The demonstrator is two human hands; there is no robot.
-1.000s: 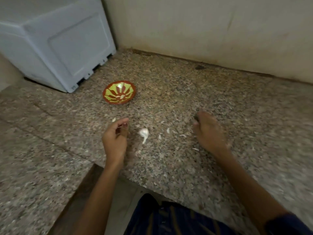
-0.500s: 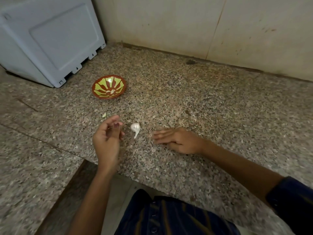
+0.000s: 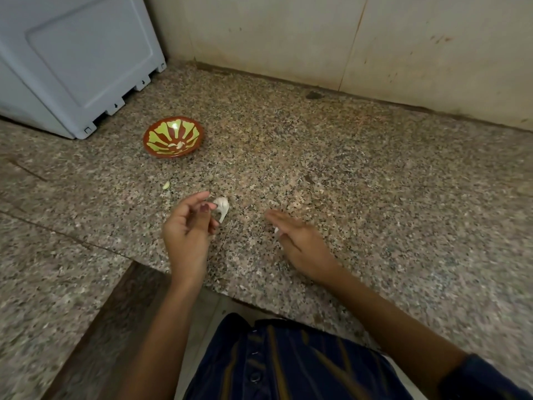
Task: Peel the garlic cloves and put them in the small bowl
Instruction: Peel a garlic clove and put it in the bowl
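Resting on speckled granite (image 3: 360, 174): papery garlic bulb (image 3: 222, 205).

Left grip (image 3: 189, 226) loosely curled; right grip (image 3: 300, 241) flat.

Dark navy buttoned shirt (image 3: 288, 368) with faint brownish stripes, dark sleeve (image 3: 484, 379) at right upper arm, forearms bare

Dim, warm, even light is falling across the speckled counter (image 3: 346, 174), leaving only faint, soft shadows under the hands. A small glare spot is shining inside the bowl (image 3: 174, 136). The wide lens is bending the far wall (image 3: 288, 39) and the grey box (image 3: 72, 59) at far left. The near right edge is smearing with blur, while the centre is staying fairly sharp.
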